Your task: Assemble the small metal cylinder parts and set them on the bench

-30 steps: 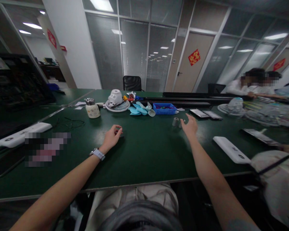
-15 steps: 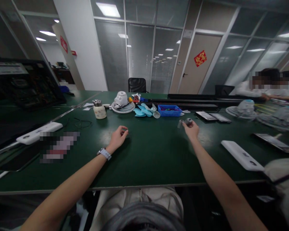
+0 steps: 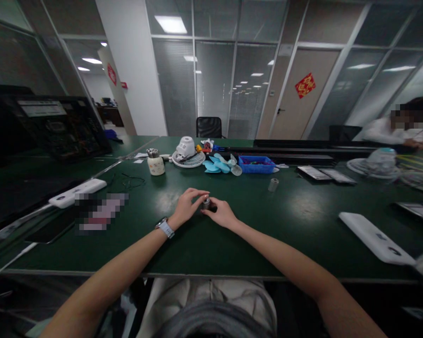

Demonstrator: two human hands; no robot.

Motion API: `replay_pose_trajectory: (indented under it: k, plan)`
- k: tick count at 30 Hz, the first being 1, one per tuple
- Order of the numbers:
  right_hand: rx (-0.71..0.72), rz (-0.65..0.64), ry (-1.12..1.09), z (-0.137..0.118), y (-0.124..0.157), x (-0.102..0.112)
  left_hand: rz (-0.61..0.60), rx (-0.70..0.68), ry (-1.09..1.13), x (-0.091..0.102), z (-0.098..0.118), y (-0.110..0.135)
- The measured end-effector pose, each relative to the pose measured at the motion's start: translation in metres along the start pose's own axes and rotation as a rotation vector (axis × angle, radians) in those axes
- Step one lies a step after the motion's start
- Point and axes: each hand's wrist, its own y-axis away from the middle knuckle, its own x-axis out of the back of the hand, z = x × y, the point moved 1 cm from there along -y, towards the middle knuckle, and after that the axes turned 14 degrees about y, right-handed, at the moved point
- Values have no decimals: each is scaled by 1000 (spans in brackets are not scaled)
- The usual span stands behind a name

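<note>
A small grey metal cylinder [image 3: 206, 203] with a hole in its top stands between my two hands, low over the green table [image 3: 211, 253]. My left hand [image 3: 189, 206] curves around its left side, the thumb against it and the fingers arched above. From the other side, my right hand [image 3: 223, 213] closes its thumb and bent fingers on the same piece. Fingers cover part of it, so whether its base rests on the table cannot be made out. A second metal cylinder [image 3: 273, 184] stands alone on the table, beyond my right hand and to the right.
Behind the hands sit a cream bottle [image 3: 155, 164], a white fan part [image 3: 188, 157], blue fan blades [image 3: 218, 163] and a blue tray [image 3: 256, 165]. White power strips lie left [image 3: 78, 192] and right [image 3: 375, 238]. Another person [image 3: 387, 129] sits at the far right.
My right hand has brought one metal cylinder from the right to the middle, leaving the other standing. My left hand has moved right to meet it. The view has shifted slightly left.
</note>
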Motion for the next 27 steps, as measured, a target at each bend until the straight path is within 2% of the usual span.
replay_pose_trajectory:
  k: [5, 10, 12, 15, 18, 23, 27]
  plan:
    - [5, 12, 90, 5, -1, 5, -2, 1, 18, 1, 3, -2]
    - [32, 29, 196, 5, -3, 3, 18, 90, 61, -3, 7, -5]
    - [34, 45, 280, 4, -4, 3, 63, 103, 97, -3, 8, -7]
    - [16, 54, 345, 3, -3, 5, 196, 100, 144, 3, 7, -11]
    - [3, 49, 322, 4, 0, 7, 293, 160, 94, 17, -7, -12]
    - [-91, 72, 230, 10, 6, 10, 169, 275, 22, 34, -45, -7]
    - [-144, 105, 51, 14, 11, 12, 10, 323, 48, 29, -57, -2]
